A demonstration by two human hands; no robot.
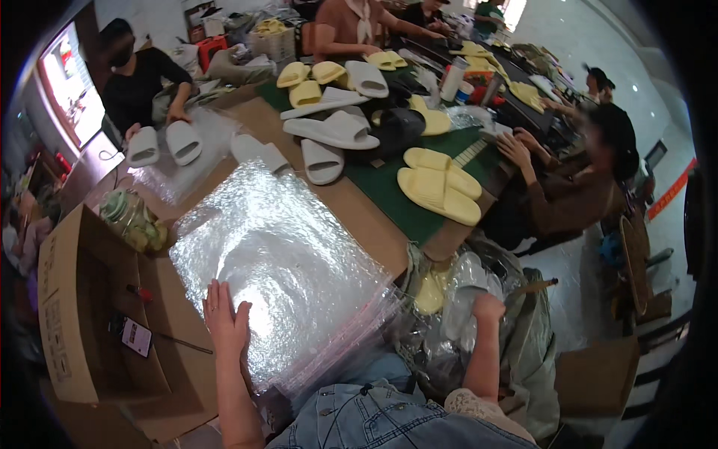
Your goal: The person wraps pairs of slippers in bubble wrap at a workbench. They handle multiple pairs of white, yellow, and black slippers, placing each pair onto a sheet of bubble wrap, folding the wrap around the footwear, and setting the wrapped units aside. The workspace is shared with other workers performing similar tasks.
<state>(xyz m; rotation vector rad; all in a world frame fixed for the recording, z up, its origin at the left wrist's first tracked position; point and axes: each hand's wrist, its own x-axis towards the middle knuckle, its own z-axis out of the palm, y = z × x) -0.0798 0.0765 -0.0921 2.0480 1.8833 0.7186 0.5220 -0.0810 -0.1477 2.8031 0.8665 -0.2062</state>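
Note:
My left hand (226, 320) lies flat, fingers spread, on the near left edge of a stack of shiny clear plastic bags (277, 254) on the brown table (359, 217). My right hand (488, 308) reaches down off the table's right edge into a heap of bagged slippers (449, 299), its fingers closed into the clear plastic there; a yellow slipper (430, 292) shows inside. What exactly the fingers hold is hidden.
An open cardboard box (82, 314) stands at my left. Loose white slippers (329, 135) and yellow slippers (437, 187) lie farther up the table on a green mat (389, 198). Several people work around the table; one at the far left holds white slippers (164, 144).

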